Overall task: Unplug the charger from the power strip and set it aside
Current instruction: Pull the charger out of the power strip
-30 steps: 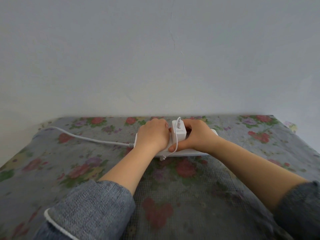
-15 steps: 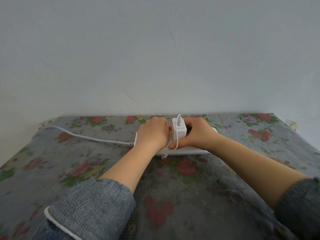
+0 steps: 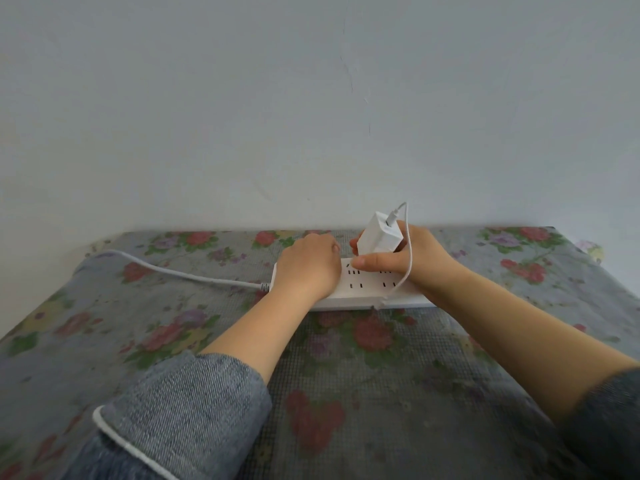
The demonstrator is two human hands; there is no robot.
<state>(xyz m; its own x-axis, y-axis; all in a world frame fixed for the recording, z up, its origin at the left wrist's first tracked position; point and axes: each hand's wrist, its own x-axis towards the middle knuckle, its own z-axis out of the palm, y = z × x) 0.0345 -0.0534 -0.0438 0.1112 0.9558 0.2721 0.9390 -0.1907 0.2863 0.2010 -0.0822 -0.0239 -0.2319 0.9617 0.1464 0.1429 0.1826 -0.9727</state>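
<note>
On floral cloth (image 3: 381, 393) | power strip (image 3: 374, 289) | grey wall (image 3: 311, 98) behind

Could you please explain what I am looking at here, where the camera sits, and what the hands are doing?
No machine here: a person wears a camera on the head, looking forward and down, so both arms reach in from below. On a flowered cloth lies a white power strip, its cord running off left. The left hand presses the strip down. The right hand grips a white charger, tilted and lifted above the sockets, apparently unplugged. A thin cable loops from its top over that hand.
</note>
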